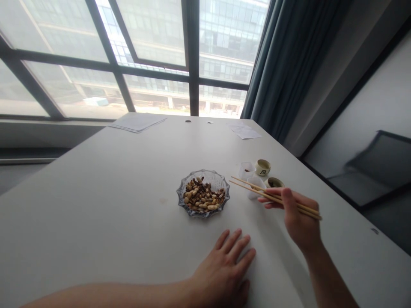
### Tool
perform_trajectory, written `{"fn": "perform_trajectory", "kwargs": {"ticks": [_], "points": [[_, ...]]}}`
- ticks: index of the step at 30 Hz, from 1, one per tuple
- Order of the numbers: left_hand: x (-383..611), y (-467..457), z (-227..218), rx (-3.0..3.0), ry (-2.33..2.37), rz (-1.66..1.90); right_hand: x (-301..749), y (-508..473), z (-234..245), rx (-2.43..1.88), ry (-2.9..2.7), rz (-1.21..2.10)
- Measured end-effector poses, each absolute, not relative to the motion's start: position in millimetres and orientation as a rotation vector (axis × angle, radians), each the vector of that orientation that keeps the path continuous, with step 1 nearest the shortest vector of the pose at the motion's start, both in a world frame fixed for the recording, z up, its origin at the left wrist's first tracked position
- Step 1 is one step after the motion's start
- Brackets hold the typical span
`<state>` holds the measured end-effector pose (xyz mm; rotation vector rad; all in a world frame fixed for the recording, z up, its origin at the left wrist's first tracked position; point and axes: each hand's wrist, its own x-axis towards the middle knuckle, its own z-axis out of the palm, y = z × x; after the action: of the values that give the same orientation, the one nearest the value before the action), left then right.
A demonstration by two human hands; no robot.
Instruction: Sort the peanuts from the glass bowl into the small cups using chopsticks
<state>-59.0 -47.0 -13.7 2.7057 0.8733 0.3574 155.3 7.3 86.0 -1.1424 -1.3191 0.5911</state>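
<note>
**View:** head, looking down past my own forearms at a white table (96,179) beside a tall window (154,55).

**Hands:** well apart, both in view.

**Right hand** (298,214): raised off the table, clamped on a pair of wooden chopsticks (276,196) between thumb and fingers. The grip sits far back, likely to give the sticks a long reach.

**Chopstick tips:** pointing left, just short of the dish and carrying nothing I can see (the sticks pass in front of the cups).

**Left hand** (224,267): open, palm down, fingers spread on the tabletop, holding nothing. It seems placed there for steadiness.

**Dish:** a scalloped glass dish (205,173), near the fingertips of my left hand but not touching them, and left of the chopstick tips. It is heaped with roasted nuts (202,197), pale shells mixed with dark husks.

**Cups:** just past my right hand, two clear plastic cups (247,170) and two small ceramic cups (263,167).

**Far edge:** loose papers (138,122).
</note>
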Motion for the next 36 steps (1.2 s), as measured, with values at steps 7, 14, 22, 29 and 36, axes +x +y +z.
{"fn": "perform_trajectory", "kwargs": {"ticks": [7, 14, 22, 29, 36], "points": [[-57.8, -47.6, -15.7, 2.711, 0.882, 0.381, 136.7, 4.8, 80.1, -1.046, -1.686, 0.659], [-56.5, -47.5, -16.5, 2.714, 0.883, 0.374, 118.7, 4.6, 93.0, -0.996, -1.942, 0.425], [-56.4, -47.6, -17.2, 2.719, 0.899, 0.391, 89.6, 12.5, 159.7, -1.322, -2.104, 0.43], [-55.5, -46.7, -22.5, 2.76, 0.883, 0.408, 59.6, 60.1, 167.5, -1.401, -2.169, 0.538], [-57.4, -42.3, -26.1, 2.857, 0.839, 0.421, 55.5, 82.0, 150.8, -1.397, -2.095, 0.603]]}}
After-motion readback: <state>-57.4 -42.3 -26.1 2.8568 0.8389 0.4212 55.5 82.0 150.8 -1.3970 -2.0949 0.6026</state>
